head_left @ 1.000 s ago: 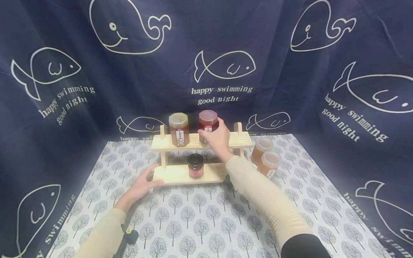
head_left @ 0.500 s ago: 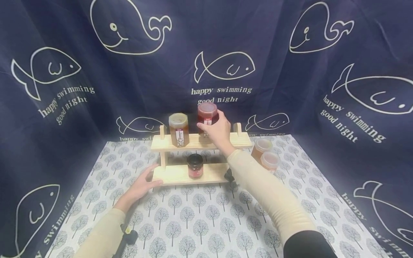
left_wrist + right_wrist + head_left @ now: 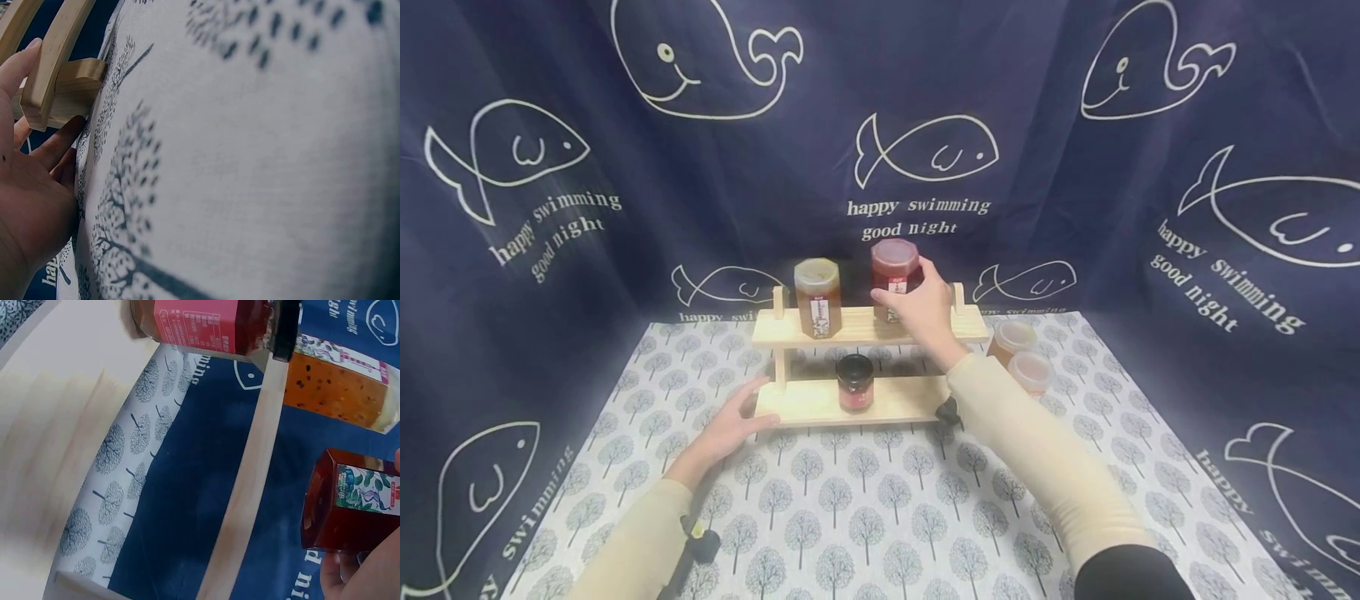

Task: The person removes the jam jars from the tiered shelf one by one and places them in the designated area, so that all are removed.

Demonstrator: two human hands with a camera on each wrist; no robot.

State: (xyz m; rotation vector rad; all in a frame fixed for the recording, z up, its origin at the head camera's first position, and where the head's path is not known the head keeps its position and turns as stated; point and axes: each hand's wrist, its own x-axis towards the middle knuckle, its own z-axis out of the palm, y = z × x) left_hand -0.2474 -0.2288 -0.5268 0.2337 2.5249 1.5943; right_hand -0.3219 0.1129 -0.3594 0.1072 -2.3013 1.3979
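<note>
My right hand (image 3: pixel 928 310) grips a hexagonal jar of dark red jam (image 3: pixel 893 258), fingers and thumb round its sides. In the right wrist view, a gap shows between the base of this red jar (image 3: pixel 322 506) and the upper board (image 3: pixel 247 494) of a two-tier wooden rack (image 3: pixel 797 408). At the lower board's left end, my left hand (image 3: pixel 730 425) holds the rack between thumb and fingers. An amber jar (image 3: pixel 817 302) stands on the upper board's left side. Below it, on the lower board, is a small jar with a black lid (image 3: pixel 855 385).
Two more amber jars, a rear one (image 3: pixel 1017 336) and a front one (image 3: pixel 1030 372), stand right of the rack, partly behind my right sleeve (image 3: pixel 1022 442). A tree-patterned cloth (image 3: pixel 865 500) covers the table, and a navy curtain (image 3: pixel 917 75) hangs behind.
My right hand has lifted the red jam jar off the upper board, then shifted it slightly right. My left hand has stayed at the rack's end.
</note>
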